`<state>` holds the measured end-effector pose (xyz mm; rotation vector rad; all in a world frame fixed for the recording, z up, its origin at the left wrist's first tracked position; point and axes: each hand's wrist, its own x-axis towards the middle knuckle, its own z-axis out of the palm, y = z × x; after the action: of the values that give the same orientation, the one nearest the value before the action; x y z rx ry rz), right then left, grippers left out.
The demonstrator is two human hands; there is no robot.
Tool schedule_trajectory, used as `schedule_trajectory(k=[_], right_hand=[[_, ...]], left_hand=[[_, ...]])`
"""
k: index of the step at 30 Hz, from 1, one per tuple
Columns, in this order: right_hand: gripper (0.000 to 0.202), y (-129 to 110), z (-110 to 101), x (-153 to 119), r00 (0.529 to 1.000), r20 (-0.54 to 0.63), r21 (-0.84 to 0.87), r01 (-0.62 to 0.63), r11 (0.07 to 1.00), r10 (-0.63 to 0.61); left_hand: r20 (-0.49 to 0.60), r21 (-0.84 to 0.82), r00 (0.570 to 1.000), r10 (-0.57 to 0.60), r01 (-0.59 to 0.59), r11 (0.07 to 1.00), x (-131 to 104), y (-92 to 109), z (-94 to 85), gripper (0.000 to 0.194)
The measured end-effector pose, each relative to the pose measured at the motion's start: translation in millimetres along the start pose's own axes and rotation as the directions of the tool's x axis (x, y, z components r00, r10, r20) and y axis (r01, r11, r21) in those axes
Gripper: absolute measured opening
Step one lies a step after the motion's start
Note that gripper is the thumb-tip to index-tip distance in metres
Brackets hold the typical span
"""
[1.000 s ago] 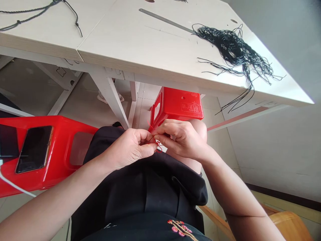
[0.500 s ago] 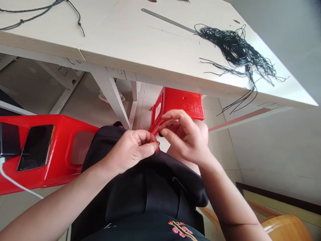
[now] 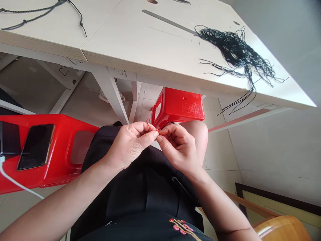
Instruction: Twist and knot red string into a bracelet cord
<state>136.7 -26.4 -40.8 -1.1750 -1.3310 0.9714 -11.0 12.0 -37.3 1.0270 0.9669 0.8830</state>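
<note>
A thin red cord loops up out of the fingertips of my left hand, which pinches it between thumb and forefinger. My right hand meets it tip to tip, its thumb and forefinger closed on the same bit of red cord. Both hands are held above my lap, over the dark skirt. Most of the cord is hidden behind the fingers, so I cannot tell how it is knotted or looped there.
Ahead stands a white table with a tangled bundle of black cords, a metal ruler-like strip and a braided black cord. A red stool is beneath it. At left, a phone lies on another red stool.
My right hand has come down and left from an open, raised pose and now pinches the red cord at the left fingertips. My left hand has risen slightly.
</note>
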Motion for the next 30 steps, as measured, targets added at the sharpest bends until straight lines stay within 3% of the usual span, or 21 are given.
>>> schedule_trajectory(k=[6,15,20,24,27,30], right_hand=[[0.003,1,1,1,0.996,-0.078,-0.103,0.041,0.994,-0.05],[0.01,6,5,-3,0.997,-0.071,-0.152,-0.015,0.988,0.004],[0.012,5,-8,2,0.998,0.069,-0.12,0.003,0.993,0.006],[0.019,2,-17,12,0.98,0.174,-0.053,-0.092,0.994,0.1],[0.018,-3,-14,18,0.977,0.182,-0.172,-0.078,0.982,0.11],[0.014,-8,-6,21,0.988,0.151,-0.396,0.089,0.914,-0.031]], left_hand=[[0.035,-0.066,0.999,-0.039,0.041,0.997,1,3,-0.8,0.011],[0.02,0.07,1.0,0.022,-0.023,0.997,1,2,-3.6,0.013],[0.084,0.243,0.996,-0.006,-0.014,0.97,-1,2,-12.2,0.018],[0.099,0.405,0.995,-0.017,-0.025,0.914,-3,4,-11.1,0.014],[0.097,0.488,0.995,0.02,-0.065,0.87,-4,7,-4.3,0.007],[0.087,0.543,0.994,0.068,-0.105,0.833,-3,11,1.0,0.011]])
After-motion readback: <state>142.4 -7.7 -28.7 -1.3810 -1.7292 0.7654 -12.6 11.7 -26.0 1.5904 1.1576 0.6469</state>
